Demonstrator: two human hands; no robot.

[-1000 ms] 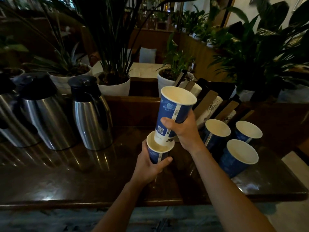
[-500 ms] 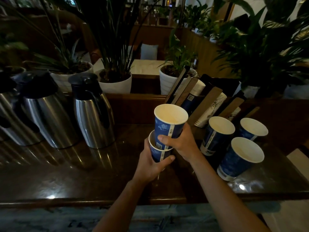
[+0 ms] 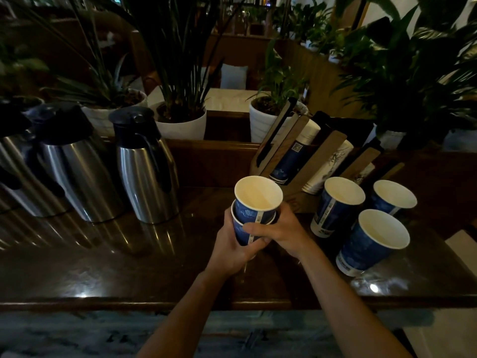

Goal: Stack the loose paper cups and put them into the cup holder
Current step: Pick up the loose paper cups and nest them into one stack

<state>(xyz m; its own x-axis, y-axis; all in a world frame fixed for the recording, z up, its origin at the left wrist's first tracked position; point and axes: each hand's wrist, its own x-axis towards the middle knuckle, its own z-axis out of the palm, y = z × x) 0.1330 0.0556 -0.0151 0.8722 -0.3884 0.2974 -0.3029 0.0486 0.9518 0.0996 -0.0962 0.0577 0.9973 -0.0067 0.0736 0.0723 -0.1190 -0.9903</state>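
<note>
You have the nested pair (image 3: 249, 220) of blue paper cups in both hands, over the middle of the counter (image 3: 129, 254) and in front of the cup holder (image 3: 291, 148). The upper cup (image 3: 246, 210) sits deep inside the lower cup (image 3: 240, 232), with only a band of its wall showing above the lower rim. Both mouths face up and the pair's long axis runs close to upright.

Your left hand (image 3: 229, 246) cups the lower cup from below and the left, with the fingers curled round its wall. Your right hand (image 3: 282, 231) wraps the pair from the right, with the thumb laid across the lower cup just under its rim and the fingers bent round the back.

Three loose cups stand mouth up on the counter to your right: one (image 3: 335, 210) nearest the holder, one (image 3: 389, 200) behind, and one (image 3: 369, 244) nearest you. They are close together but not nested.

The holder is a rack of slanted wooden slats, with a blue stack (image 3: 289, 161) and a white stack (image 3: 327, 164) lying aslant between them.

The counter is dark, glossy wood that catches light spots. Three steel carafes (image 3: 147, 169) with black lids stand in a row at its left. Behind a low wooden ledge are potted plants (image 3: 183, 125) in white pots. The room beyond is dim, with wood panelling and much foliage.
</note>
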